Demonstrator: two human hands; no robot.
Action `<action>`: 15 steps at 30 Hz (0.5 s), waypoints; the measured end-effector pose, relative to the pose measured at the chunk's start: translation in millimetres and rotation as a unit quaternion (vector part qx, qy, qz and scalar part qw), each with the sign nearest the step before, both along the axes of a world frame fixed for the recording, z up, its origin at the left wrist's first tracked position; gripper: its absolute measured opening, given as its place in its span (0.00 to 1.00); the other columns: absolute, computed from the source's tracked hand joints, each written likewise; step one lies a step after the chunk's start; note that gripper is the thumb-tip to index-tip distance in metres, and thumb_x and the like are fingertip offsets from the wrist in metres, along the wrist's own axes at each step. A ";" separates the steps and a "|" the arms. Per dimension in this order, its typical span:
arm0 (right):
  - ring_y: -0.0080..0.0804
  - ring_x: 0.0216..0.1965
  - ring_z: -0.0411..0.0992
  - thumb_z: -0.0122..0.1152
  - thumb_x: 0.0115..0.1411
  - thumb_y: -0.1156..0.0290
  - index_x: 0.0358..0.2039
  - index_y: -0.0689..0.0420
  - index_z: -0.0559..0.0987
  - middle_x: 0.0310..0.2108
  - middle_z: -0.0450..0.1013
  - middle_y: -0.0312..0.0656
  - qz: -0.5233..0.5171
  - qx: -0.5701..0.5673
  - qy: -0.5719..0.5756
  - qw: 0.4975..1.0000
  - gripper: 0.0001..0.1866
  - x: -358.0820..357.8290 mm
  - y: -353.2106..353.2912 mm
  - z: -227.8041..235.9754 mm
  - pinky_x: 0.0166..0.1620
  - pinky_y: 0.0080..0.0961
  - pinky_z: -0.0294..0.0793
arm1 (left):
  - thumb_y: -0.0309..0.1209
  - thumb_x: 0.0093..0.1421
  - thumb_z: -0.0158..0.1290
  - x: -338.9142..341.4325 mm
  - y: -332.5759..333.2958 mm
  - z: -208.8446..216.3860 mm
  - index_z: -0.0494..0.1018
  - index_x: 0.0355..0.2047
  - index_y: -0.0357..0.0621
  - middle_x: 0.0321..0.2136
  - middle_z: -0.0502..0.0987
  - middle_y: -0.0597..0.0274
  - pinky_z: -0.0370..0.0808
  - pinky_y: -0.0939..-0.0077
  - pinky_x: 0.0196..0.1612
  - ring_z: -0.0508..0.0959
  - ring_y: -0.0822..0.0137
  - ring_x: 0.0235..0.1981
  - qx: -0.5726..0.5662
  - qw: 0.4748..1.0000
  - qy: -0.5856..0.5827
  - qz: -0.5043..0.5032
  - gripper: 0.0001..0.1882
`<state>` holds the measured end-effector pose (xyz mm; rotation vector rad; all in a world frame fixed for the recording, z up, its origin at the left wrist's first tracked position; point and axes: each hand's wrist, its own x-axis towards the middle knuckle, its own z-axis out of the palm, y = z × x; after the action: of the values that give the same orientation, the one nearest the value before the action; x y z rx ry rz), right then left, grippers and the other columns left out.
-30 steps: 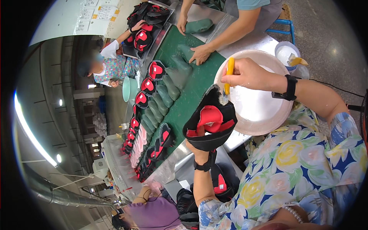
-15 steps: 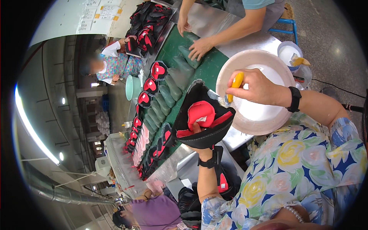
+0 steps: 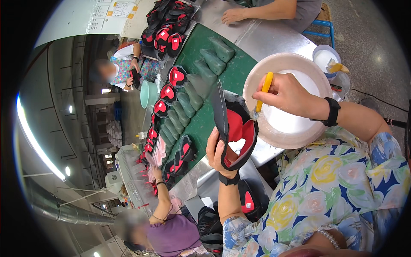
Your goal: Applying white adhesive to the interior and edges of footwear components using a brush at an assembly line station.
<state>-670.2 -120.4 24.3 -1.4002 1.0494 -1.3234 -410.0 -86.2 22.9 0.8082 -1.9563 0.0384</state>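
Observation:
My left hand [image 3: 216, 150] grips a black shoe upper [image 3: 220, 112] with red lining, its fingers outside and part of the hand showing through the opening. Between the fingers of my right hand [image 3: 287, 95] is a yellow-handled brush [image 3: 266, 85], its bristles at the upper's right edge. That edge has a pale, wet-looking band. Just under my right hand stands a wide pinkish-white basin [image 3: 251, 79] holding white liquid [image 3: 280, 122]; the upper is held at its left side.
On the green work surface [image 3: 233, 75] lie rows of green shoe lasts [image 3: 212, 61] and black-and-red uppers [image 3: 176, 76]. A small white bucket [image 3: 319, 52] stands beyond the basin. Co-workers are at the far side and left; one's hand [image 3: 233, 16] rests on the metal table [image 3: 257, 36].
My left hand has turned the upper more upright, and the brush is now at its right edge. The far co-worker's hands left the lasts. A purple-clad person now reaches toward the rows.

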 end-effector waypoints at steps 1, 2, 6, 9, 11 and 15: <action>0.32 0.21 0.74 0.65 0.59 0.65 0.30 0.68 0.80 0.22 0.77 0.49 0.000 0.000 0.000 1.000 0.16 0.6 -0.5 0.1 0.27 0.26 0.71 | 0.18 0.62 0.53 -1.0 -0.3 0.2 0.71 0.51 0.44 0.52 0.74 0.38 0.79 0.58 0.53 0.77 0.44 0.53 0.000 0.999 0.031 -0.030 0.17; 0.33 0.21 0.75 0.66 0.59 0.64 0.30 0.68 0.80 0.22 0.77 0.49 -0.002 -0.002 0.007 1.000 0.16 1.6 -1.4 0.9 0.27 0.26 0.71 | 0.17 0.60 0.54 -1.5 -0.5 0.5 0.72 0.51 0.45 0.52 0.75 0.40 0.79 0.59 0.52 0.78 0.45 0.51 0.001 0.996 0.061 -0.060 0.19; 0.34 0.21 0.75 0.66 0.58 0.61 0.30 0.68 0.79 0.21 0.77 0.50 0.030 0.000 0.053 0.998 0.18 -0.7 -8.2 2.0 0.26 0.28 0.71 | 0.18 0.61 0.55 10.6 -3.4 8.1 0.70 0.52 0.38 0.52 0.73 0.39 0.80 0.54 0.52 0.78 0.43 0.50 -0.036 0.995 -0.036 -0.087 0.18; 0.35 0.22 0.76 0.66 0.58 0.59 0.29 0.68 0.80 0.20 0.77 0.50 0.056 0.006 0.080 0.995 0.19 -1.8 -13.1 7.5 0.27 0.27 0.72 | 0.14 0.60 0.54 9.9 -5.2 16.0 0.70 0.53 0.48 0.52 0.74 0.38 0.80 0.59 0.48 0.79 0.44 0.48 -0.052 0.990 -0.096 -0.087 0.22; 0.34 0.22 0.76 0.66 0.58 0.59 0.29 0.67 0.80 0.20 0.77 0.49 0.076 0.029 0.055 0.995 0.19 -1.4 -13.2 6.7 0.28 0.27 0.73 | 0.15 0.60 0.54 9.1 -3.6 20.6 0.71 0.54 0.48 0.53 0.73 0.39 0.79 0.60 0.47 0.79 0.45 0.48 -0.030 0.990 -0.108 -0.085 0.22; 0.30 0.23 0.77 0.66 0.58 0.58 0.28 0.65 0.80 0.19 0.76 0.45 0.151 0.101 0.028 0.983 0.19 -4.8 -7.5 19.2 0.28 0.24 0.74 | 0.16 0.60 0.54 10.8 -9.3 25.7 0.71 0.55 0.49 0.54 0.73 0.41 0.78 0.61 0.48 0.78 0.46 0.48 -0.024 0.986 -0.143 -0.088 0.23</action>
<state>-675.0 -127.9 43.5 -1.3854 0.9370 -0.9363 -399.2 -95.6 48.6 0.6208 -2.2825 0.1014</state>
